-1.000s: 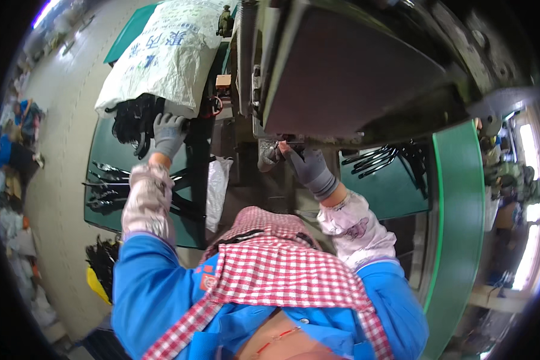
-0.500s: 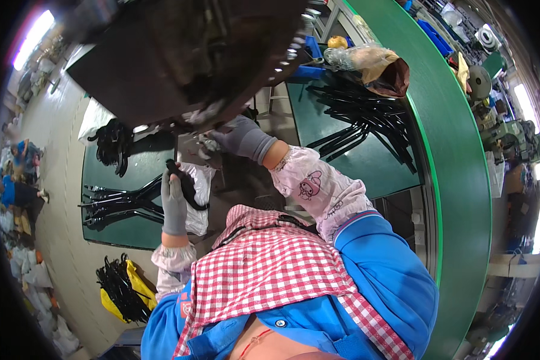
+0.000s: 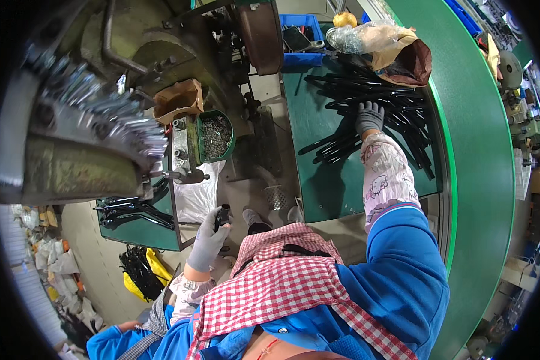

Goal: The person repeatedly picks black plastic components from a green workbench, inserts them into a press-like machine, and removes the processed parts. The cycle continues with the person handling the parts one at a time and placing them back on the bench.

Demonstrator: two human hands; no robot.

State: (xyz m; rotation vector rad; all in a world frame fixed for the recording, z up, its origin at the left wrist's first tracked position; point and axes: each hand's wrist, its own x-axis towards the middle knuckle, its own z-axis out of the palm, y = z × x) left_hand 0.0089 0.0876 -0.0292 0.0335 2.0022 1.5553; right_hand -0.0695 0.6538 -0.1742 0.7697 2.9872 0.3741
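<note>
My left hand (image 3: 207, 245), in a grey glove, is closed around a short black piece (image 3: 223, 217) that pokes up past the fingers; the rest of it is hidden. It is low in front of the checked apron. My right hand (image 3: 371, 117), also gloved, reaches out over a pile of bent black tubes (image 3: 342, 144) on the green table (image 3: 327, 195) at the right. Its fingers are stretched forward and lie on the tubes, slightly apart. No tube is visibly lifted.
A machine (image 3: 78, 162) with springs fills the upper left. Beside it are a brown box (image 3: 186, 99) and a green bin of small metal parts (image 3: 216, 135). More black tubes (image 3: 135, 213) lie at left. A blue crate (image 3: 303, 57) and plastic bag (image 3: 366, 37) stand far right.
My right hand has moved from the machine area onto the tube pile at the right. My left hand has dropped nearer my body with a black piece. The view has shifted, showing the machine more clearly.
</note>
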